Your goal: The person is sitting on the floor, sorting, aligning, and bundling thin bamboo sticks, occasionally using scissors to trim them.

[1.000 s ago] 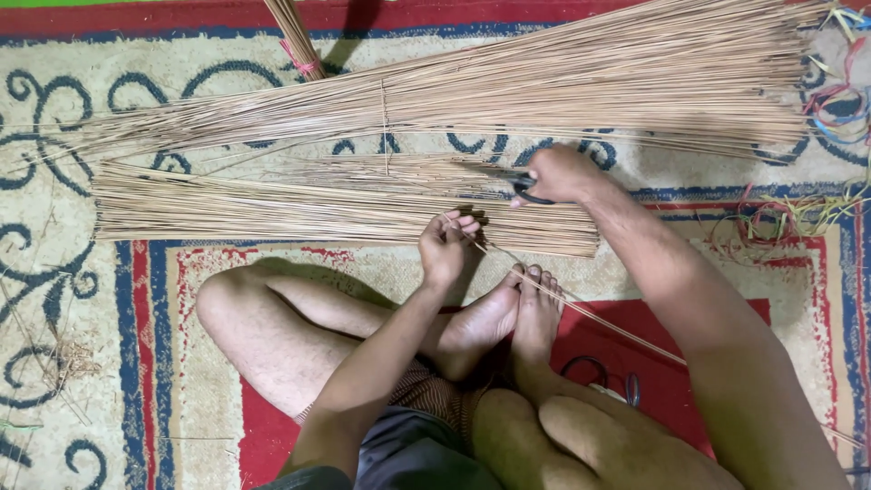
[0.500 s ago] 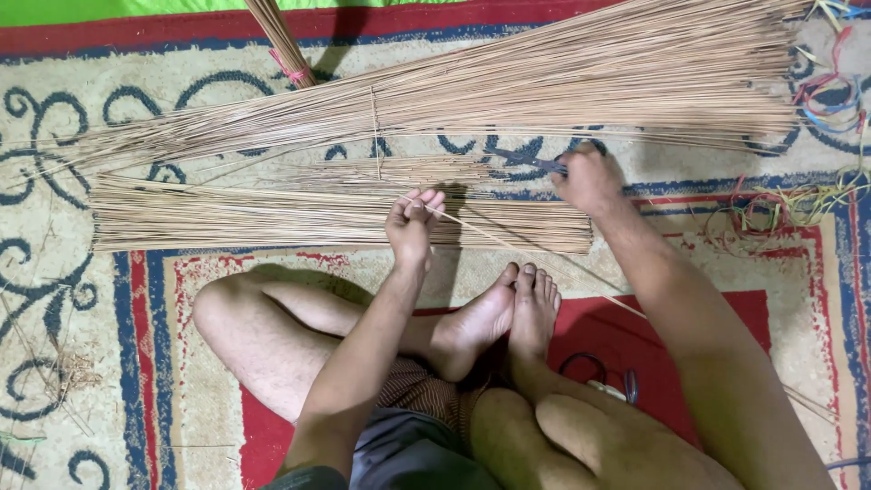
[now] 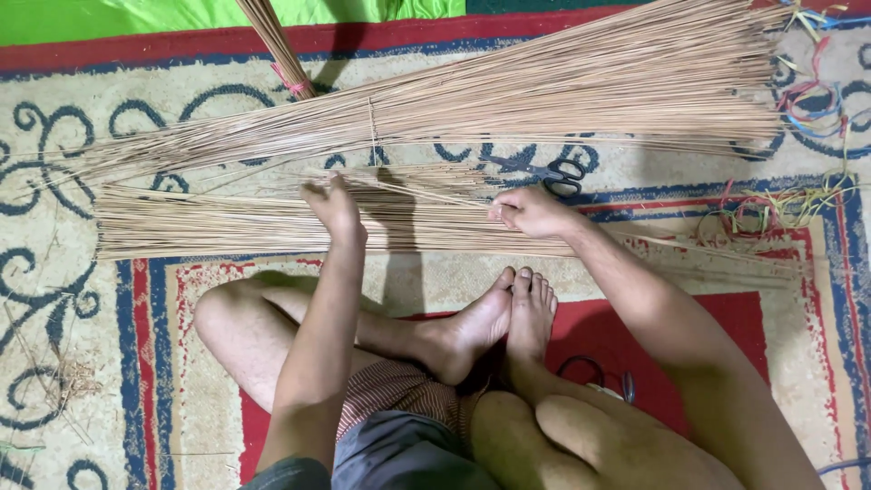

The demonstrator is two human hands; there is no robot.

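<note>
1. Sorting thin palm-rib sticks: near bundle point(image 3: 227, 227) lying on the patterned carpet point(image 3: 54, 299), just past the feet.
2. Left hand point(image 3: 334, 207) pressing fingers together on that bundle; right hand point(image 3: 531, 213) pinching a few sticks.
3. Seemingly much left: larger far bundle point(image 3: 544, 91) barely tied, scissors point(image 3: 544, 172) lying unused, coloured bands point(image 3: 798, 109) loose.

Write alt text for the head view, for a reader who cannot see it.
A person sits cross-legged on a patterned rug, left hand and right hand resting on a flat bundle of thin tan sticks laid across in front of them. A larger bundle of sticks lies beyond it, with black scissors between the bundles and coloured bands at right.
</note>
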